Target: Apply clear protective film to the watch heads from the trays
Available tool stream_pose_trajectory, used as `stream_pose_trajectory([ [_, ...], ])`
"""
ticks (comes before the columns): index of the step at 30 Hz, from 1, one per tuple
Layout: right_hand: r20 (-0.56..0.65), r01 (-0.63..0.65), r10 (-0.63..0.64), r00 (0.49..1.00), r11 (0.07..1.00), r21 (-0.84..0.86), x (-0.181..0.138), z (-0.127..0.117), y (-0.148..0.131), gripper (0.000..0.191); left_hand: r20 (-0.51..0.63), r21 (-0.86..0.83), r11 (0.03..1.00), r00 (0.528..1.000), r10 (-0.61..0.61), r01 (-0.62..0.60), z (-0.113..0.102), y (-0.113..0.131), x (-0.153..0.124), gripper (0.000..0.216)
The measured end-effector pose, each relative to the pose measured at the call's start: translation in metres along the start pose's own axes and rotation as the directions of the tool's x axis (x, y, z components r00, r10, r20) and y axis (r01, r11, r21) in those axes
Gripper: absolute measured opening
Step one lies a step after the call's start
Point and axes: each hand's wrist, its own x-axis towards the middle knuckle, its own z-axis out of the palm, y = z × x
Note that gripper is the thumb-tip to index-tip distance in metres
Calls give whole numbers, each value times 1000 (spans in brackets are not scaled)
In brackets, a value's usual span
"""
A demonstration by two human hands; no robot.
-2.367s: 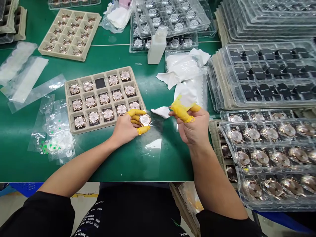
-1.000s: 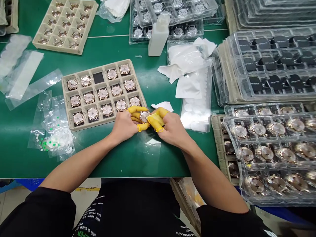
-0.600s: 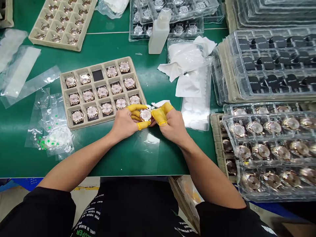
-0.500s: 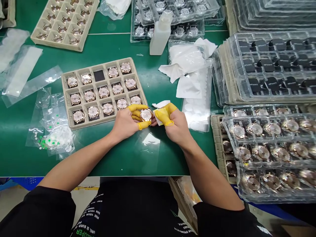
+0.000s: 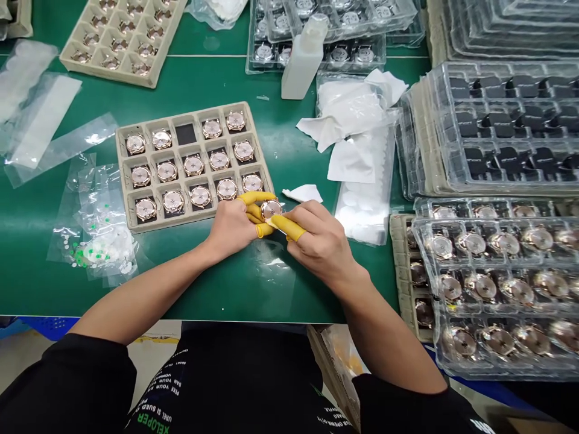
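Front tray (image 5: 176, 218): fifteen compartments, fourteen watches (image 5: 193, 164), one black pad (image 5: 185, 134) uncovered. One loose watch (image 5: 271, 209) between left hand (image 5: 233, 226) and right hand (image 5: 319, 241). One white bottle (image 5: 302, 60). One folded wipe (image 5: 304, 193).

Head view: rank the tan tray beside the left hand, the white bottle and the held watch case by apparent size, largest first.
1. tan tray
2. white bottle, though it stands farther off
3. watch case, clearly smallest

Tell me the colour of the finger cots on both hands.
Yellow. The finger cots show best in the head view, beside the watch case.
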Motion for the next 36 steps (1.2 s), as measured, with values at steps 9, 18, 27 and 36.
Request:
stream_pose_trajectory([
  [9, -187, -206, 224, 957, 972, 109, 0, 3, 11, 45, 25, -53, 998, 999, -22, 23, -3, 0, 4, 59],
  [18, -126, -73, 91, 988, 987, 141, 1, 9, 6, 52, 13, -31, 999, 1000, -15, 15, -2, -2, 4, 59],
  [27, -239, -208, 199, 951, 978, -13, 15, 28, 0, 35, 62, -29, 1000, 998, 12, -10, 0, -4, 2, 56],
  [36, -187, -549, 582, 791, 811, 203, -9, 10, 36, 67, 77, 46, 995, 994, 84, -87, 3, -3, 4, 54],
])
